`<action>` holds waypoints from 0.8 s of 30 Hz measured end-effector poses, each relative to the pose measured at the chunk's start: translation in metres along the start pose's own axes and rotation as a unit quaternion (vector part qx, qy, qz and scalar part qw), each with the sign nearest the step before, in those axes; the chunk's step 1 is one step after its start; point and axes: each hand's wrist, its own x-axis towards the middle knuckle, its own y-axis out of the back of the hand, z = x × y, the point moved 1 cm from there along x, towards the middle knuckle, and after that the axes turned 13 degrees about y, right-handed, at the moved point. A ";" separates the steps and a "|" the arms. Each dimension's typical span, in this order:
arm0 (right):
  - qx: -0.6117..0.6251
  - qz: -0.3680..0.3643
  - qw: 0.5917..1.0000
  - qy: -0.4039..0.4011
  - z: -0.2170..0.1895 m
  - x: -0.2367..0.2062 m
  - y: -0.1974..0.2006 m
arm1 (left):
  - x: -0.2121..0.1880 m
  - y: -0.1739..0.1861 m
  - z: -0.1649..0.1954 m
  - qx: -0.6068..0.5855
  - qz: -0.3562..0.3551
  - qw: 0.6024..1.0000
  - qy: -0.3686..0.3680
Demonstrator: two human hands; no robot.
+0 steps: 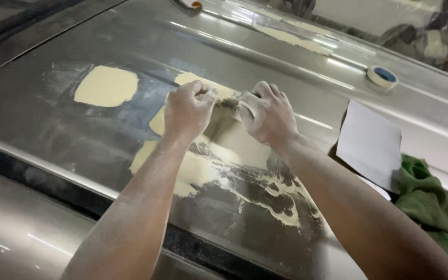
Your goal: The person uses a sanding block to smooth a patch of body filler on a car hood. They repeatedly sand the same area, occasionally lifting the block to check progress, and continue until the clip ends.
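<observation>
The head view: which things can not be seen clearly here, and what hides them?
- Small dark sanding piece, head view: gripped between the dusty left hand and right hand; the fingers cover most of it, so its shape is unclear.
- Cream filler patch on the grey metal car panel: partly hidden under both forearms.
- Green cloth: cut off by the right edge.
- Tape roll: too small for detail.
</observation>
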 end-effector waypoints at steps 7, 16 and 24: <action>0.020 -0.080 0.987 -0.138 0.001 0.014 -0.005 | 0.002 0.018 -0.014 -0.007 0.000 0.999 0.039; 0.080 -0.179 0.952 -0.236 0.017 0.027 0.004 | 0.013 0.006 -0.019 -0.016 -0.003 1.000 -0.010; 0.093 -0.152 0.965 -0.192 -0.023 0.015 0.022 | 0.013 0.007 -0.018 -0.001 0.001 1.000 0.021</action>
